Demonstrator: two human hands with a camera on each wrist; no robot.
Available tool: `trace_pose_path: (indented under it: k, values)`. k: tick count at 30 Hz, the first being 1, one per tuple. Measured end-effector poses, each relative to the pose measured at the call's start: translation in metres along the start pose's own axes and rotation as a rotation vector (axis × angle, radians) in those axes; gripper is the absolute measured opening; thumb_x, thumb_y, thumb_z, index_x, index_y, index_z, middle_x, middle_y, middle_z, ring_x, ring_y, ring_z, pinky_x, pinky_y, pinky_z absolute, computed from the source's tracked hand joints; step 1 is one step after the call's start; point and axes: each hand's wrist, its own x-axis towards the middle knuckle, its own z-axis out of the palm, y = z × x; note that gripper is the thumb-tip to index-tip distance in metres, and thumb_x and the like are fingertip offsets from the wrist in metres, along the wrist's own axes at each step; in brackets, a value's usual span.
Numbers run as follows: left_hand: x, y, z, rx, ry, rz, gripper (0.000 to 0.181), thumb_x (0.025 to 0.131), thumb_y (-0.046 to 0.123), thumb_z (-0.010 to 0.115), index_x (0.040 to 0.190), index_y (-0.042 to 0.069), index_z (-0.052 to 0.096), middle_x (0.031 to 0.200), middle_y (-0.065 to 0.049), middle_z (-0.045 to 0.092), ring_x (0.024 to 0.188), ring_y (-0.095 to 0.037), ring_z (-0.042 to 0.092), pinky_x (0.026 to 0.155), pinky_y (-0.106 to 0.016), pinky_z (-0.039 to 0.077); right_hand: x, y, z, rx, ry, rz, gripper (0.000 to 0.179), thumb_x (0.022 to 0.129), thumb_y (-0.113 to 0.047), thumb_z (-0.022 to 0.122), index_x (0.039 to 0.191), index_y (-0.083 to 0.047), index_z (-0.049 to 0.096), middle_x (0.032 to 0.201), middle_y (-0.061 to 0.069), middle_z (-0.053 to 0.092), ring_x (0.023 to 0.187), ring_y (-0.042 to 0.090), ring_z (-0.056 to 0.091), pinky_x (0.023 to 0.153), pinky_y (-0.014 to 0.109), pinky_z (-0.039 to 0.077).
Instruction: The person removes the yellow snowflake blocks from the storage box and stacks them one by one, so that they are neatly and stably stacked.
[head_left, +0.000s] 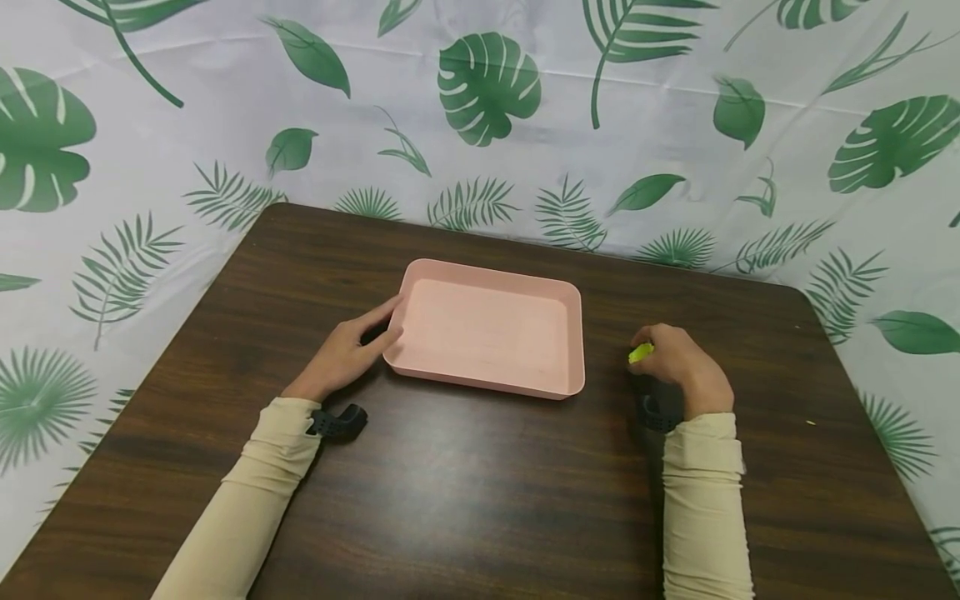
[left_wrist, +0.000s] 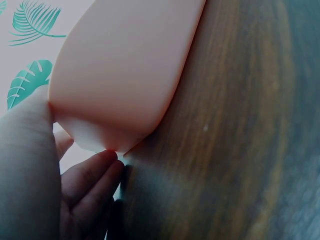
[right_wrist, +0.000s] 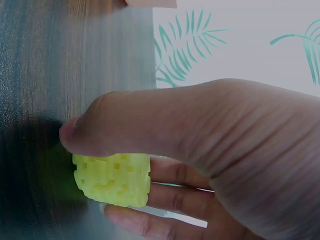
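A shallow pink rectangular tray (head_left: 480,379) lies on the dark wooden table. At its left end my left hand (head_left: 345,354) grips the wall, with the thumb over the rim. The left wrist view shows the fingers (left_wrist: 92,177) against the outside of the tray's corner (left_wrist: 115,75). To the right of the tray, my right hand (head_left: 678,358) holds a small yellow-green piece (head_left: 641,353) just over the table. Seen from the right wrist, this piece (right_wrist: 114,179) has a bumpy surface with small square pits, and sits between thumb and fingers. The thumb hides its upper side.
The brown wood-grain table (head_left: 465,492) has rounded far corners. Behind it hangs a white cloth (head_left: 375,108) printed with green leaves. A tiny pale speck (head_left: 811,422) lies right of the right forearm. Each wrist wears a black band (head_left: 339,422).
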Motion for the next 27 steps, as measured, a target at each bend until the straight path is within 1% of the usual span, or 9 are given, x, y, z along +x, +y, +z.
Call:
trace_pose_path:
  k: [8,10,13,17,22,27]
  values:
    - [0.0004,0.0010,-0.0005,0.001,-0.006,-0.008,0.062,0.106,0.049,0.054,0.163,0.036,0.032,0.165,-0.002,0.036,0.150,-0.030,0.036,0.120,-0.058,0.029,0.0019,0.0006,-0.0003,-0.006,-0.001,-0.005,0.034,0.089,-0.006,0.075,0.117,0.013,0.066,0.111,0.030,0.063,0.088,0.036,0.058,0.079,0.047,0.055]
    - [0.0001,0.0016,-0.0006,0.000,-0.008,-0.010,0.062,0.106,0.049,0.054,0.163,0.036,0.032,0.165,-0.003,0.036,0.150,-0.031,0.036,0.120,-0.058,0.029,0.0024,0.0013,0.0000,-0.008,-0.001,-0.005,0.033,0.090,-0.005,0.075,0.116,0.013,0.066,0.111,0.030,0.064,0.088,0.035,0.058,0.078,0.046,0.055]
    - [-0.0001,0.0017,-0.0006,0.003,-0.006,-0.011,0.062,0.106,0.049,0.054,0.163,0.035,0.033,0.164,-0.003,0.037,0.150,-0.031,0.037,0.120,-0.058,0.030,0.0025,0.0016,0.0000,-0.010,-0.002,-0.008,0.032,0.090,-0.005,0.075,0.116,0.012,0.067,0.110,0.030,0.064,0.088,0.035,0.058,0.078,0.046,0.055]
    - [-0.0001,0.0013,-0.0006,0.004,-0.005,-0.011,0.062,0.106,0.049,0.054,0.163,0.035,0.032,0.165,-0.003,0.036,0.150,-0.031,0.036,0.120,-0.058,0.030,0.0022,0.0027,0.0002,-0.011,0.000,-0.013,0.031,0.089,-0.004,0.074,0.115,0.011,0.067,0.109,0.029,0.063,0.089,0.036,0.057,0.080,0.050,0.055]
    - [-0.0009,0.0017,-0.0004,-0.013,-0.001,-0.008,0.062,0.106,0.049,0.055,0.163,0.035,0.034,0.164,-0.002,0.037,0.150,-0.030,0.037,0.119,-0.057,0.031,0.0012,0.0032,0.0003,-0.013,0.003,-0.024,0.033,0.091,-0.010,0.074,0.115,0.011,0.068,0.109,0.028,0.065,0.090,0.036,0.059,0.083,0.054,0.054]
    - [-0.0008,0.0021,-0.0004,-0.021,0.004,-0.003,0.061,0.106,0.050,0.055,0.162,0.036,0.035,0.164,0.000,0.038,0.150,-0.029,0.038,0.119,-0.057,0.031,0.0016,0.0032,-0.0014,-0.028,0.015,-0.035,0.031,0.092,-0.013,0.073,0.112,0.010,0.069,0.107,0.028,0.066,0.088,0.035,0.061,0.080,0.052,0.054]
